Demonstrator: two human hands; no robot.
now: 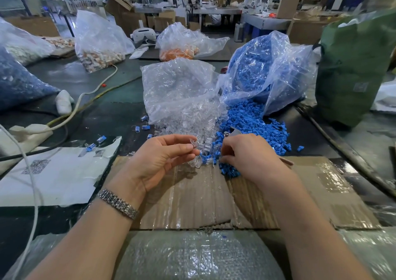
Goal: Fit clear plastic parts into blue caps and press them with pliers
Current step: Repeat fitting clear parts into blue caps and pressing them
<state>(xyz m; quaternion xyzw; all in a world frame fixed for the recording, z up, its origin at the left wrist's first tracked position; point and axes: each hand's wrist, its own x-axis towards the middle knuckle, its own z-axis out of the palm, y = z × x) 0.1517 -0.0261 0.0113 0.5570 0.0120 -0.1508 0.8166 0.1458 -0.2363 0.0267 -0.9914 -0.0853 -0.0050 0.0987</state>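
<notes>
Bubble wrap (192, 256) lies nearest, flattened cardboard (214, 198) beyond it. At 12 o'clock the left hand (162, 159) pinches a clear part (194, 144) between thumb and fingertips. Beside it at 1 o'clock the right hand (246, 153) curls over the blue caps (246, 121) with the pliers (232, 132) poking out above its fingers — whether it grips them I cannot tell. Risk: the slick clear part could slip and vanish among the loose clear pieces below — or seat crooked in a cap.
</notes>
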